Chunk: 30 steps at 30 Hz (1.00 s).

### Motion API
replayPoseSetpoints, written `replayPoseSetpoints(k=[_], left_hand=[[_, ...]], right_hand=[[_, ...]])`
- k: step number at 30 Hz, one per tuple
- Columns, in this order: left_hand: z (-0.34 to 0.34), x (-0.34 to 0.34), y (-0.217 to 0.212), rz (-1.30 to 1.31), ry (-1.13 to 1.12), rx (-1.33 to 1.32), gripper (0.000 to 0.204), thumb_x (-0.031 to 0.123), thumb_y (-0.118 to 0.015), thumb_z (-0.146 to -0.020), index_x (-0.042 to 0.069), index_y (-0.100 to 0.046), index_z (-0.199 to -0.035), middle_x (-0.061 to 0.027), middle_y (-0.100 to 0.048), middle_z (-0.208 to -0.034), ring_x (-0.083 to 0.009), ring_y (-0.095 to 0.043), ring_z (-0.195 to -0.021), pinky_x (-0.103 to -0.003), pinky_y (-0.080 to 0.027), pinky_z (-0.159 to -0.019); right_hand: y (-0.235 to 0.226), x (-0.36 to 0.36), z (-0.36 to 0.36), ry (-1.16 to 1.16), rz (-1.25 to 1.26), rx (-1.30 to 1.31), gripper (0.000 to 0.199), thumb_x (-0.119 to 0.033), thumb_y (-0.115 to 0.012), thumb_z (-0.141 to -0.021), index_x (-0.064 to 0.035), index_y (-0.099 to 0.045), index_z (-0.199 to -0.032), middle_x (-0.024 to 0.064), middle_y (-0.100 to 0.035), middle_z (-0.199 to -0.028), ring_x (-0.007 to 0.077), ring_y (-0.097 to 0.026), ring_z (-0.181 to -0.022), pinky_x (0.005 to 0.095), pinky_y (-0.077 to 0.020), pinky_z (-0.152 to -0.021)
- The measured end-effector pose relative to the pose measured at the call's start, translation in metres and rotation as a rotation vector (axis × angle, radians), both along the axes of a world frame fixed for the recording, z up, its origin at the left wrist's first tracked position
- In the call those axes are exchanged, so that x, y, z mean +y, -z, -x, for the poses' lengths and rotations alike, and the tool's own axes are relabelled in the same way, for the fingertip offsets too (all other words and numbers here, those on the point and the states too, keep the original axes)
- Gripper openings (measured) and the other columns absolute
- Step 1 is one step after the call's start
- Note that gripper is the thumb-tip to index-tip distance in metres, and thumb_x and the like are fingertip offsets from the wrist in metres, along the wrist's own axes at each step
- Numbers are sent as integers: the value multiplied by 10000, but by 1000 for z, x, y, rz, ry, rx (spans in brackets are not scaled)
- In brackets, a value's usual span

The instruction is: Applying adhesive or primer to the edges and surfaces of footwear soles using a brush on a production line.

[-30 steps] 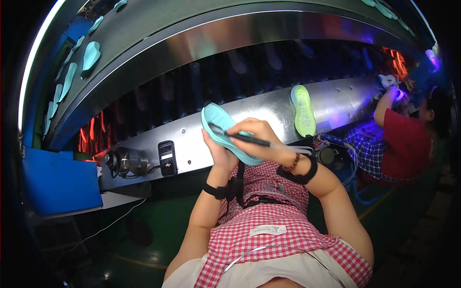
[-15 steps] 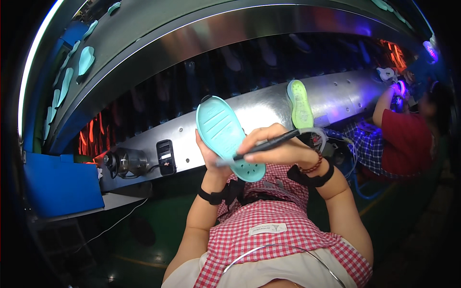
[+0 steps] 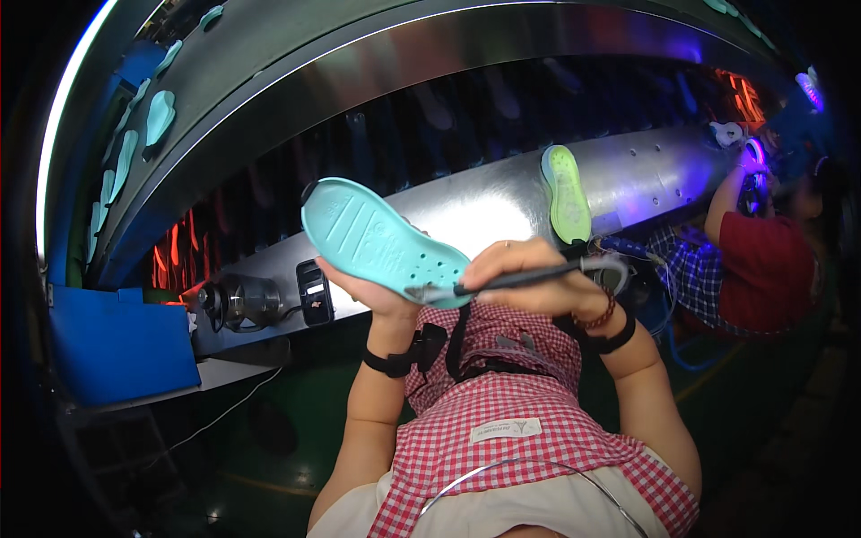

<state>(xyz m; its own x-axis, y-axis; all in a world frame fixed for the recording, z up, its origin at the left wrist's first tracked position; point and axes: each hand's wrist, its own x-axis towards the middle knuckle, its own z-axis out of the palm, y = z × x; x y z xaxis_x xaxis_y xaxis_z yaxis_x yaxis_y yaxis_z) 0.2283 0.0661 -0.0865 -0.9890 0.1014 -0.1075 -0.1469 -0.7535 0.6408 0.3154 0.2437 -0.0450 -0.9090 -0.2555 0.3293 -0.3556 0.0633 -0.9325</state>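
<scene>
A turquoise shoe sole [image 3: 381, 240] rests tilted in my left hand [image 3: 375, 294], whose fingers are mostly hidden beneath it. Its broad ribbed end points up to the left, with a small dark piece on the edge. Small holes dot the other end. My right hand [image 3: 543, 291] grips a black-handled brush [image 3: 489, 282] with a clear tube behind it. The brush's blurred tip lies over the rim at the holed end; whether it touches cannot be told.
Beyond my hands runs a metal ledge [image 3: 502, 193] carrying a yellow-green sole [image 3: 569, 202], a black tray [image 3: 314, 291] and a glass jar [image 3: 247, 302]. Turquoise soles [image 3: 160, 117] lie on the far-left belt. A blue box [image 3: 121, 345] stands left. A co-worker [image 3: 767, 260] sits at right.
The turquoise sole has turned, its ribbed end swinging left and its holed end rightward. The brush tip has shifted slightly right and up along the rim.
</scene>
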Motion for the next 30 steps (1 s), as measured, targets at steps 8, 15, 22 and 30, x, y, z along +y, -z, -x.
replayPoseSetpoints(k=[8,15,22,30], left_hand=[[0,-6,-17,2,159,99,836,719,-92,-791,73,-465,-1169,-141,-591,-901,-282,-600,-748,-416,-513,-676],[-4,-6,-41,30,119,6,781,664,-164,-830,37,-436,-1209,-188,-566,-979,-298,-579,-834,-419,-486,-732],[-35,-7,-25,-281,531,-43,623,481,-229,-909,11,-338,-1302,-224,-467,-1195,-353,-545,-983,-490,-475,-789],[-12,-23,-33,128,811,-54,441,318,-373,-916,-11,-439,-1201,-144,-578,-1050,-194,-603,-899,-311,-510,-768]], right_hand=[[3,1,-12,41,259,-160,203,7,-683,-702,-11,-654,-902,114,-641,-940,193,-604,-910,296,-480,-818],[22,0,-9,-30,533,-357,182,10,-616,-778,33,-599,-958,149,-612,-1008,188,-609,-890,272,-489,-817],[3,-22,-21,85,527,-426,178,-6,-617,-785,17,-601,-962,125,-637,-950,152,-609,-861,252,-495,-776],[-17,-1,-7,-148,-31,-74,225,-9,-660,-736,-3,-632,-959,112,-654,-906,167,-638,-762,262,-507,-687]])
